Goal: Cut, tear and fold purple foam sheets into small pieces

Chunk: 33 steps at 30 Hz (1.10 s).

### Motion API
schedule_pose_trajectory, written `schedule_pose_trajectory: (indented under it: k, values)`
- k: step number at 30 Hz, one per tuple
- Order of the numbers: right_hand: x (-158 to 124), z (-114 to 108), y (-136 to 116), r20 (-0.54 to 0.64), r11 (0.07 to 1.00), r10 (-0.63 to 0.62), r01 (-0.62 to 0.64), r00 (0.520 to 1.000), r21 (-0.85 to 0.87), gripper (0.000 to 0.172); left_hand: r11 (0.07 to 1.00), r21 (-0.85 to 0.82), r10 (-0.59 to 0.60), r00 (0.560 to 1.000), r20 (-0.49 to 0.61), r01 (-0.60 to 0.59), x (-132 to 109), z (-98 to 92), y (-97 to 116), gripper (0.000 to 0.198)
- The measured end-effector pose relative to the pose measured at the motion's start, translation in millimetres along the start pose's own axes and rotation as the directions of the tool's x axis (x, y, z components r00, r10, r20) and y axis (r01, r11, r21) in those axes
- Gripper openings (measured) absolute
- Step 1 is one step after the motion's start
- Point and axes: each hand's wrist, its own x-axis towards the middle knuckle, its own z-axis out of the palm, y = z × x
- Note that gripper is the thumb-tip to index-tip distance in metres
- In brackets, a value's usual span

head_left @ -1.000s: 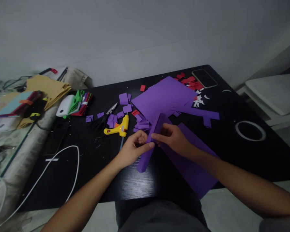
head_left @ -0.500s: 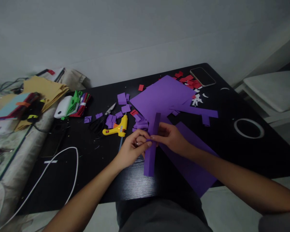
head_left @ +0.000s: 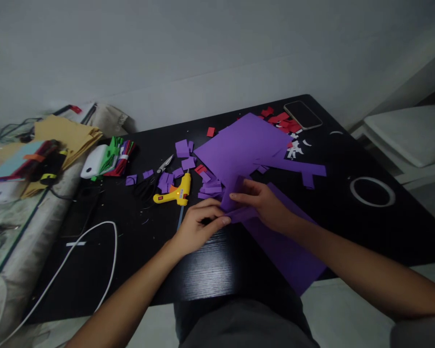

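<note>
Between my two hands is a purple paper strip (head_left: pixel 243 214), bent so that one part points up and away and another runs to the right. My left hand (head_left: pixel 202 224) pinches it at the bend, thumb on the near side. My right hand (head_left: pixel 263 203) grips its upper part between thumb and fingers. Under my right forearm lies a purple paper sheet (head_left: pixel 286 251), reaching past the table's front edge. Beyond my hands a larger purple sheet (head_left: pixel 242 142) lies flat, with small folded purple pieces (head_left: pixel 210 186) at its left.
A yellow glue gun (head_left: pixel 177 191) and black-handled scissors (head_left: pixel 154 180) lie left of my hands. Further off are red scraps (head_left: pixel 284 123), white scraps (head_left: pixel 295 150) and a phone (head_left: pixel 303 115). A white tape ring (head_left: pixel 372 192) lies right; a white cable (head_left: pixel 114 251) loops at the left.
The purple strip was held straight and nearly upright from me; now it is bent across the middle, its near end swung up to the right. My hands stayed close together.
</note>
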Motion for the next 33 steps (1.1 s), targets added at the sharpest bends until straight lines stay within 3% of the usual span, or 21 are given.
schedule_pose_trajectory:
  k: [5, 9, 15, 21, 28, 33]
  values:
    - [0.9, -0.7, 3.1, -0.066, 0.985, -0.156, 0.15, 0.986, -0.088, 0.025, 0.999, 0.018, -0.042, 0.996, -0.074, 0.044, 0.9, 0.8, 3.6, 0.033]
    - [-0.6, 3.6, 9.4, -0.06, 0.976, -0.201, 0.194, 0.978, -0.099, 0.034, 0.985, -0.048, -0.166, 0.983, -0.075, 0.163, -0.9, 2.1, 3.7, 0.029]
    - [-4.8, 5.6, 7.2, -0.04, 0.961, -0.232, 0.222, 0.972, -0.162, 0.02, 0.962, -0.07, -0.272, 0.956, -0.112, 0.265, -4.8, 3.4, -0.8, 0.029]
    - [-7.4, 5.3, 3.6, -0.004, 0.97, -0.228, 0.227, 0.974, -0.089, 0.032, 0.967, -0.02, -0.253, 0.957, -0.142, 0.252, -4.9, 3.7, -2.0, 0.028]
    - [-6.1, 5.6, 7.0, -0.12, 0.913, -0.302, 0.251, 0.946, -0.322, 0.019, 0.983, 0.024, -0.174, 0.973, -0.148, 0.18, -4.1, 3.1, -5.8, 0.021]
    - [-6.4, 5.3, 7.6, -0.089, 0.892, -0.318, 0.266, 0.944, -0.366, 0.017, 0.989, 0.004, -0.141, 0.958, -0.251, 0.147, -0.8, 6.0, -4.2, 0.019]
